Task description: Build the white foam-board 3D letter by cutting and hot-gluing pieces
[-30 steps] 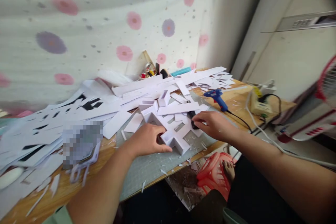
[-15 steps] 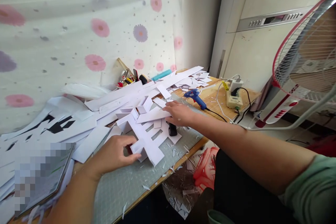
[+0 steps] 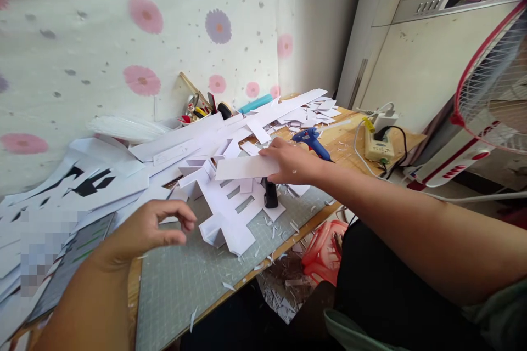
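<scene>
My right hand (image 3: 290, 162) grips one end of a white card strip (image 3: 242, 167), lifted over the cut-out. Below it lies a white card cut-out (image 3: 230, 211) with slots and folded-up walls, on the grey cutting mat (image 3: 177, 290). A black-handled tool (image 3: 270, 194) rests on the cut-out, partly hidden by my right hand. To the left of the cut-out, my left hand (image 3: 162, 225) hovers with thumb and fingers apart and nothing between them. Just beyond my right hand lies a blue glue gun (image 3: 312, 141).
White sheets and strips (image 3: 177, 140) cover the table's back and left, beside a tablet (image 3: 78, 263). A power strip (image 3: 379, 145) with cables sits at the right edge, near a fan (image 3: 489, 88). Beneath the edge stands a red basket (image 3: 323, 252). Scraps litter the mat.
My right hand has picked up the card strip from the cut-out. The left hand has let go of the cut-out's near corner and drawn back left. The view has shifted slightly.
</scene>
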Action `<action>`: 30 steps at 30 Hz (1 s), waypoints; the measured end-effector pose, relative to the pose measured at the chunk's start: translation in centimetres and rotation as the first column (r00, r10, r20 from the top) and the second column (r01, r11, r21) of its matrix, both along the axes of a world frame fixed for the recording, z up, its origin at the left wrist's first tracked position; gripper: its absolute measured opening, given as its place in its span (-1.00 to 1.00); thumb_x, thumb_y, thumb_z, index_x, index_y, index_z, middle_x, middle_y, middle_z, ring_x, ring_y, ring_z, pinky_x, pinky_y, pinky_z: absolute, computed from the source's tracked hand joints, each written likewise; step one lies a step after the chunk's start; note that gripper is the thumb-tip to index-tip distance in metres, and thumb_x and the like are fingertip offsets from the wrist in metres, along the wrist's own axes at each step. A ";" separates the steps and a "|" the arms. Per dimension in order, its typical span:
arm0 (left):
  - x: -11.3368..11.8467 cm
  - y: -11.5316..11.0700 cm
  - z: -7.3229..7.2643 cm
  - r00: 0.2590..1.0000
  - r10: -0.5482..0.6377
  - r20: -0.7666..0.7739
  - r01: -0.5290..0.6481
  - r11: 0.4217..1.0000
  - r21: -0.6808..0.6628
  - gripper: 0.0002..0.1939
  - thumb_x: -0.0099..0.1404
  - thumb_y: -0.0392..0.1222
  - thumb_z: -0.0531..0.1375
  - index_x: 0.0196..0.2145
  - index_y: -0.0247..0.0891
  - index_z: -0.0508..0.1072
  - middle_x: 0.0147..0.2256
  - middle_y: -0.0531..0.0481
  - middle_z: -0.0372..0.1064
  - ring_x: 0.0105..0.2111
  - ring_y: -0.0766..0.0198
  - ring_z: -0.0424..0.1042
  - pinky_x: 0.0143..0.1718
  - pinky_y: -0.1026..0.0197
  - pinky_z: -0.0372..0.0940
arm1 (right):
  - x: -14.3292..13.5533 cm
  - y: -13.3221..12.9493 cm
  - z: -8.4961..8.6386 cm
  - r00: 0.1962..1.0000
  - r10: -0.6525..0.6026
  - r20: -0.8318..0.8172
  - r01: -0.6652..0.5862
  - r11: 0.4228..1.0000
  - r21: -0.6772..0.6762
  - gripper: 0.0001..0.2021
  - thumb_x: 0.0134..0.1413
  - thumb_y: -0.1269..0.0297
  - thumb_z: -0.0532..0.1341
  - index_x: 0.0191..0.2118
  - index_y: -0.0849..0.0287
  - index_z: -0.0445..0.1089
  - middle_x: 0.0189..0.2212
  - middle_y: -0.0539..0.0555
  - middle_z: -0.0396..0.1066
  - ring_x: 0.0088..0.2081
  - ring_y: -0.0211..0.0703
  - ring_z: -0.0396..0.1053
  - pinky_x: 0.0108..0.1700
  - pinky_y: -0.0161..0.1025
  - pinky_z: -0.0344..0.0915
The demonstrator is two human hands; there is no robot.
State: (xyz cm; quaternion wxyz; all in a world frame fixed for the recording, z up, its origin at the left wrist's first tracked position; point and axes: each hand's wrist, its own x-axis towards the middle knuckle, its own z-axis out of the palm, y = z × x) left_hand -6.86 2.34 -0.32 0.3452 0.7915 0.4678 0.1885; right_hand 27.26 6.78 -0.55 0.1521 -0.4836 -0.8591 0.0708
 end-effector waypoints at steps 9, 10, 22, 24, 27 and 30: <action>4.1 -0.5 -2.0 0.784 0.303 0.543 -0.504 0.820 0.270 -0.68 0.12 -0.05 0.29 -0.15 -0.18 0.49 -0.40 0.05 0.45 -0.47 0.30 0.37 -0.36 0.21 0.32 | 1.3 -3.6 0.4 0.959 0.056 -0.279 -0.035 0.996 0.079 -0.29 -0.15 0.16 0.40 0.17 0.14 0.23 -0.08 0.17 0.18 -0.05 0.00 0.23 0.03 -0.07 0.24; 4.5 -0.6 -2.0 0.782 0.274 0.559 -0.465 0.854 0.232 -0.66 0.12 -0.03 0.28 -0.15 -0.19 0.50 -0.40 0.02 0.46 -0.45 0.28 0.38 -0.35 0.20 0.32 | 1.2 -3.8 0.3 0.956 0.074 -0.283 -0.052 0.995 0.085 -0.30 -0.14 0.19 0.40 0.17 0.15 0.24 -0.07 0.17 0.18 -0.05 -0.01 0.23 0.02 -0.08 0.25; 5.0 -1.3 -1.1 0.617 0.344 0.708 -0.454 0.890 -0.037 -0.80 -0.04 -0.09 0.36 -0.49 -0.26 0.51 -0.57 -0.02 0.44 -0.59 0.25 0.36 -0.57 0.21 0.28 | 0.1 -2.1 0.9 0.971 0.174 -0.162 -0.135 0.965 0.227 -0.28 -0.05 0.21 0.35 0.25 0.10 0.13 0.02 0.17 0.15 0.02 -0.02 0.18 0.09 -0.10 0.22; 4.6 -0.9 -1.2 0.554 0.400 0.730 -0.553 0.832 -0.036 -0.81 -0.02 -0.10 0.36 -0.52 -0.24 0.46 -0.60 0.02 0.43 -0.61 0.28 0.36 -0.53 0.21 0.31 | 0.1 -1.7 1.1 0.986 0.065 -0.153 -0.020 0.960 0.278 -0.27 0.00 0.14 0.32 0.28 0.09 0.07 0.08 0.19 0.14 0.10 0.05 0.12 0.15 -0.04 0.16; 3.6 -0.1 -1.1 0.412 0.442 0.797 -0.655 0.752 -0.078 -0.80 0.02 -0.12 0.35 -0.51 -0.22 0.41 -0.62 0.12 0.39 -0.57 0.29 0.39 -0.45 0.19 0.35 | -0.2 -1.4 1.0 0.985 -0.142 -0.100 0.158 0.973 0.169 -0.34 0.16 0.03 0.14 0.30 0.16 -0.01 0.15 0.28 0.13 0.16 0.13 0.11 0.12 0.00 0.17; 2.9 0.3 -0.9 0.316 0.475 0.821 -0.712 0.691 -0.126 -0.83 0.05 -0.17 0.33 -0.48 -0.19 0.39 -0.63 0.18 0.37 -0.51 0.25 0.43 -0.40 0.16 0.38 | -1.3 -1.7 0.2 0.985 -0.148 0.084 0.152 0.987 -0.046 -0.43 0.22 -0.05 0.00 0.26 0.13 0.07 0.02 0.28 0.34 0.01 0.16 0.33 -0.06 -0.02 0.29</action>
